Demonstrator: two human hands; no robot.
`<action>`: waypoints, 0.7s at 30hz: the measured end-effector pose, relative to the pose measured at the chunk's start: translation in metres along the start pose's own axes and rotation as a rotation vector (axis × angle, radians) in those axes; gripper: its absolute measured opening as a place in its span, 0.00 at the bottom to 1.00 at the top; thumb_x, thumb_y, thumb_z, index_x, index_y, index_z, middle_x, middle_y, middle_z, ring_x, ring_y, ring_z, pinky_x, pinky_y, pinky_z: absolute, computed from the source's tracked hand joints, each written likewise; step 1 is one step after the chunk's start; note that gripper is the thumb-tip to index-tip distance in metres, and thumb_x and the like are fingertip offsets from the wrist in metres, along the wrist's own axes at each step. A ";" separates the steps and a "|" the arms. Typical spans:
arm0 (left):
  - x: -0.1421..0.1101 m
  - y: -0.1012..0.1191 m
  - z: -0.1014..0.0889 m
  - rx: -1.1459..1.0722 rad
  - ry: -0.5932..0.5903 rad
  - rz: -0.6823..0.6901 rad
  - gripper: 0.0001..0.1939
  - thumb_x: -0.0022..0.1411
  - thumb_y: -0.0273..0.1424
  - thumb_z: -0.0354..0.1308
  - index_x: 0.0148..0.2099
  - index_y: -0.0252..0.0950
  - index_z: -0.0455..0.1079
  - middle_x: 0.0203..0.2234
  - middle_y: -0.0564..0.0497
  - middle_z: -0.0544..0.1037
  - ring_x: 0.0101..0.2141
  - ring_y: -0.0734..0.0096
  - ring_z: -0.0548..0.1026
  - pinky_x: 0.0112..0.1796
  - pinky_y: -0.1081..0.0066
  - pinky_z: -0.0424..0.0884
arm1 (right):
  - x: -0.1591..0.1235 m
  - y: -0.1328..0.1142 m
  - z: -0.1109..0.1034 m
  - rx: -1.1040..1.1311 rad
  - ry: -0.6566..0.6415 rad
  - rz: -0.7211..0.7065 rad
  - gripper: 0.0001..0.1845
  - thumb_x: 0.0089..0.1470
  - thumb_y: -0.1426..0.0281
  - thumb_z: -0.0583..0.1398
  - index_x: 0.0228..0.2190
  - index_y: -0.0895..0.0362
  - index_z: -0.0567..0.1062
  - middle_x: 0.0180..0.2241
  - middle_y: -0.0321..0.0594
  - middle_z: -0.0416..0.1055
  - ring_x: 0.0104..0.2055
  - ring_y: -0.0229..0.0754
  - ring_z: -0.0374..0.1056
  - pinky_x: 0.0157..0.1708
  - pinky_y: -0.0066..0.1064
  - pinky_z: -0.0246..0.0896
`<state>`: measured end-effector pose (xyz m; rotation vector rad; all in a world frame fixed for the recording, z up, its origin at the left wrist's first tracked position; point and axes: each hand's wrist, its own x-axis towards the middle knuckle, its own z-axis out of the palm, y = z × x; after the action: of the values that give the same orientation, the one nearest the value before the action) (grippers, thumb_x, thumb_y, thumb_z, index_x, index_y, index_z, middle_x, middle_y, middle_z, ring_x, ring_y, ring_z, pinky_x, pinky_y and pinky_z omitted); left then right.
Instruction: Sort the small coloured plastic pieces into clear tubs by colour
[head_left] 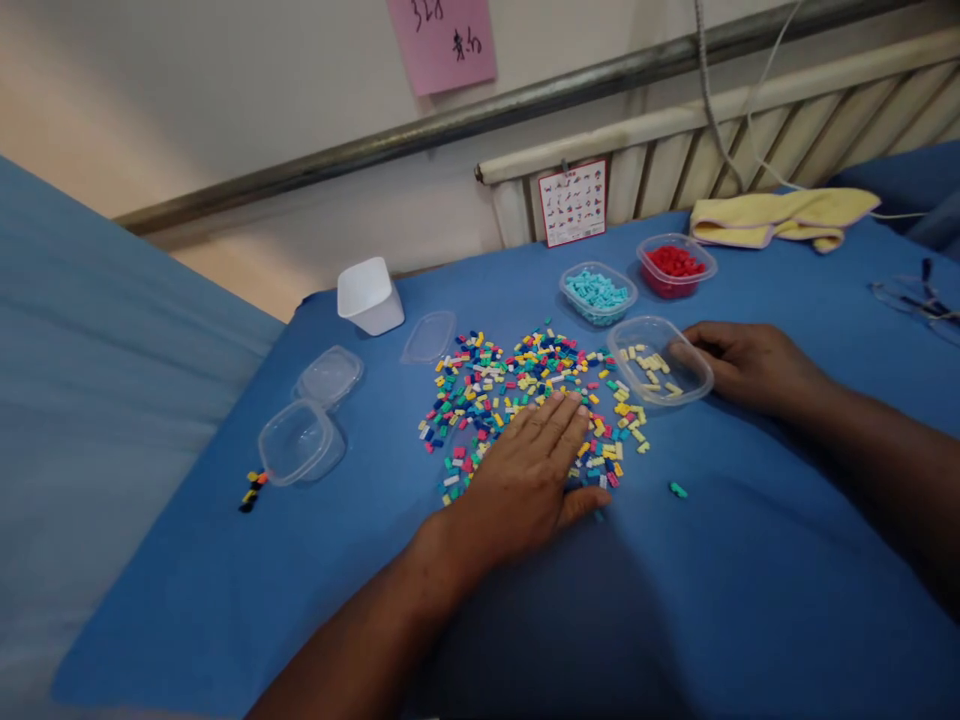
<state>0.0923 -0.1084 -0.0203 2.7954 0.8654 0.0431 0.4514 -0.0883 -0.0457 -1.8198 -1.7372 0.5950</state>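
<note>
My left hand [529, 470] lies flat over a spread pile of small coloured building blocks [469, 400], its fingers stretched out. Some blocks are hidden beneath the palm. At the right of the pile, my right hand [750, 365] grips the side of a clear plastic container [694, 375], the thumb at its rim. Inside that container are several pale yellow blocks [652, 370]. More pale yellow blocks [639, 430] lie just in front of it. A single green block [678, 490] sits apart, nearer to me.
Behind the pile stand containers of turquoise blocks [596, 291] and red blocks [675, 262]. A white tub [371, 297], a clear lid [430, 337] and clear containers [300, 445] are on the left, beside a small black-and-yellow piece [253, 492]. A yellow cloth [780, 217] and glasses [926, 300] lie right.
</note>
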 end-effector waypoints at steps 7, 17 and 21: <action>0.015 -0.013 -0.003 0.010 -0.008 -0.121 0.49 0.80 0.62 0.44 0.85 0.30 0.51 0.82 0.32 0.49 0.82 0.43 0.46 0.79 0.41 0.49 | 0.001 0.004 0.001 -0.036 -0.003 -0.022 0.25 0.67 0.46 0.60 0.42 0.52 0.86 0.39 0.41 0.86 0.38 0.50 0.79 0.37 0.38 0.66; 0.030 0.014 0.000 -0.032 0.177 0.081 0.23 0.84 0.45 0.52 0.65 0.37 0.78 0.70 0.37 0.75 0.70 0.45 0.73 0.69 0.44 0.68 | 0.006 0.006 0.001 -0.033 0.008 -0.072 0.24 0.67 0.45 0.59 0.42 0.47 0.87 0.40 0.40 0.87 0.39 0.52 0.81 0.37 0.38 0.69; 0.036 0.024 0.001 -0.057 0.217 0.092 0.17 0.83 0.37 0.53 0.52 0.36 0.82 0.53 0.40 0.83 0.53 0.51 0.80 0.55 0.49 0.76 | 0.007 0.007 0.002 -0.033 0.009 -0.073 0.24 0.67 0.46 0.59 0.42 0.48 0.87 0.38 0.40 0.87 0.38 0.51 0.80 0.36 0.37 0.67</action>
<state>0.1351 -0.1079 -0.0179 2.8109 0.7666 0.3854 0.4562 -0.0816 -0.0513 -1.7696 -1.8092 0.5307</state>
